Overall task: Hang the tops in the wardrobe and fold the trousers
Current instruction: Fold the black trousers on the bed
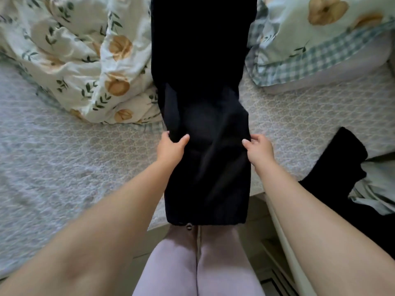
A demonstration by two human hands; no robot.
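Squarely down the middle of the frame lie the black trousers (203,92), stretched out as one long dark strip from the top edge to the lower centre. Their near end hangs just over the edge of the bed (74,167), where a small round toggle (188,226) shows at the hem line. The left hand (173,146) grips the strip's left edge at mid-frame, with the thumb lying on top of the cloth and the fingers curled round the fold. The right hand (258,148) pinches the opposite edge at about the same height, fingers bent in against the fabric. Both forearms reach in from the lower corners. A rumpled duvet (85,60) printed with leaves and tan flowers fills the upper left and touches the trousers' side. A pillow (320,39) in the same print, with a checked border, sits in the upper right. At the right edge of the frame, well apart from the hands, another dark garment (342,163) lies draped over pale cloth. The person's legs (192,263), in pale lilac, show at the bottom centre below the hanging end.
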